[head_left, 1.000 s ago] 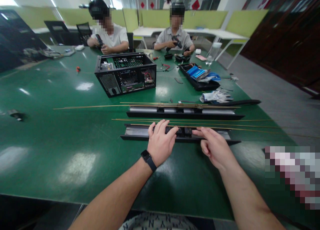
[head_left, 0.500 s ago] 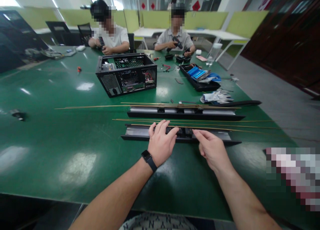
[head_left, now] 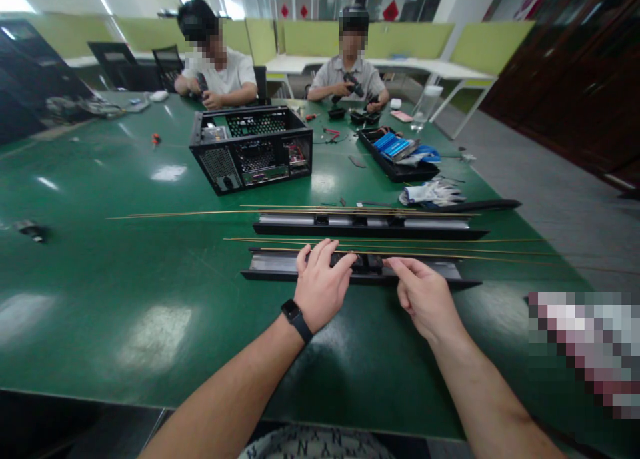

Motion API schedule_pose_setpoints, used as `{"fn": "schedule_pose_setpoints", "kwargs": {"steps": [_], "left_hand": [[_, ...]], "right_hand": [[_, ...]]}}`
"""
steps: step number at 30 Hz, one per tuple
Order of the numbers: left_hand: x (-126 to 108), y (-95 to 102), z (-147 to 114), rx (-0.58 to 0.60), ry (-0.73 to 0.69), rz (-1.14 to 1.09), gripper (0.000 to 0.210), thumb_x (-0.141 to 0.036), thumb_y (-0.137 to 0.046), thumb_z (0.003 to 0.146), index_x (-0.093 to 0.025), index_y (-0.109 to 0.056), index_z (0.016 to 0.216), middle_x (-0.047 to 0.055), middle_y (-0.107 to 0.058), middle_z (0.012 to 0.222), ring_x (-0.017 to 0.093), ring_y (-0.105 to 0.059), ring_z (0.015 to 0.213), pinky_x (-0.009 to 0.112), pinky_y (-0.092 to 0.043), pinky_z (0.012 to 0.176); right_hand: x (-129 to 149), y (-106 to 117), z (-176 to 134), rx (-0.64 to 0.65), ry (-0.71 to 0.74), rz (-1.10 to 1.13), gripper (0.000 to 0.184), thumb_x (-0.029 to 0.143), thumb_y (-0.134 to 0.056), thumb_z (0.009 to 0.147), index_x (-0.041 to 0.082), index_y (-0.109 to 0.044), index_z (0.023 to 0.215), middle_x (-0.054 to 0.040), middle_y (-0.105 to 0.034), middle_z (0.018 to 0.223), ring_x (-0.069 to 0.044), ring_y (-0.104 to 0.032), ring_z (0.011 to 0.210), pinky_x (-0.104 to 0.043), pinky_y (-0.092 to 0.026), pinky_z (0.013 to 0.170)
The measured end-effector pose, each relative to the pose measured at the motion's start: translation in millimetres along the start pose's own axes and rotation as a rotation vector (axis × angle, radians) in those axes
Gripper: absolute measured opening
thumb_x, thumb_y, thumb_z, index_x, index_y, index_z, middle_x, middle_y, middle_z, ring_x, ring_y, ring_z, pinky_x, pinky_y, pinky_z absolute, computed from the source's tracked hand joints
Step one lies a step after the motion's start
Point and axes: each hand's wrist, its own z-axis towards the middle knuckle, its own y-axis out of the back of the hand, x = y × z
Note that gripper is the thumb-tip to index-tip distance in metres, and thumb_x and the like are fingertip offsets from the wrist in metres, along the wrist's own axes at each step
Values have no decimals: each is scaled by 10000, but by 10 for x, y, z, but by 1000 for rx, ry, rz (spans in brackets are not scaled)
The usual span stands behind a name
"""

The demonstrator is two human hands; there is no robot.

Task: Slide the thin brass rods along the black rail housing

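A long black-edged metal channel [head_left: 274, 264] lies across the table in front of me, its inside silvery. My left hand [head_left: 323, 282] rests over its middle with the fingers spread, partly covering black pieces inside. Just right of that hand, a small black block [head_left: 374, 262] sits in the channel. The thumb and forefinger of my right hand [head_left: 425, 296] are pinched together at the block's right end; what they hold, if anything, is too small to make out. Thin brass-coloured rods [head_left: 480, 249] run along the channel's far edge.
Beyond lies a second channel [head_left: 295, 220] with black pieces and more rods. Farther back are an open computer case [head_left: 250, 152], white gloves [head_left: 433, 192] and a black tray [head_left: 400, 169] holding blue items. Two people sit across the table. A dark connector [head_left: 31, 230] lies far left.
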Motion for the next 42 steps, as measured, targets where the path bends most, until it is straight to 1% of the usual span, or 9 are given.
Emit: {"fn": "schedule_pose_setpoints", "kwargs": {"steps": [2,4,10,15,19,23,29,36,42], "left_hand": [[3,4,2,2,-3,-1,279,-311,-521,968,-360,-621,1224,66,-547,1405,241,-413,1391,524,-209,1162],[5,11,5,0,-6,-4,279,-307,-529,964,-359,-625,1221,63,-555,1394,242,-422,1382,520,-212,1162],[13,19,12,-11,-12,-23,276,-280,-540,957,-345,-643,1205,64,-572,1375,247,-439,1363,521,-222,1155],[25,13,13,-14,-15,-28,275,-284,-543,957,-347,-646,1204,57,-580,1367,243,-446,1358,512,-225,1152],[32,15,18,-6,-13,-27,276,-290,-542,958,-351,-643,1208,57,-576,1370,241,-444,1361,508,-227,1150],[40,9,19,-7,-15,-32,277,-293,-544,958,-357,-641,1209,54,-573,1373,236,-440,1365,510,-222,1153],[38,4,5,-17,-13,-24,276,-287,-542,957,-349,-647,1205,65,-569,1378,246,-435,1372,515,-233,1150],[29,11,4,-16,-13,-15,285,-280,-536,957,-347,-646,1210,72,-560,1387,255,-413,1392,522,-240,1150],[27,12,5,-15,-15,-18,288,-273,-533,958,-349,-642,1213,70,-567,1379,247,-418,1388,521,-232,1154]], "right_hand": [[33,44,18,-24,-25,84,365,468,-782,762,146,-701,915,-90,-740,936,-18,-373,318,-166,-179,245],[49,100,49,-48,-42,147,334,434,-789,762,153,-681,909,-104,-739,1045,-7,-377,326,-152,-182,243],[40,220,140,-29,-98,194,317,422,-780,774,153,-638,863,-129,-748,1031,-4,-373,324,-136,-204,236],[59,229,162,-51,-117,215,284,384,-764,798,169,-587,851,-133,-753,1041,-10,-383,326,-130,-221,239],[97,231,171,-74,-174,285,218,325,-741,822,168,-610,898,-128,-744,1084,10,-349,329,-111,-214,246],[118,249,195,-75,-202,320,164,297,-712,849,172,-627,912,-121,-747,1062,9,-343,332,-105,-224,249],[90,283,250,-98,-188,287,116,257,-693,861,159,-634,839,-101,-754,994,-1,-356,338,-119,-254,251],[86,368,310,-209,-147,279,103,231,-682,858,166,-620,808,-62,-745,829,-22,-377,334,-137,-270,253],[89,378,300,-214,-154,280,95,230,-672,857,168,-614,817,-59,-743,813,-26,-375,321,-145,-262,248]]}}
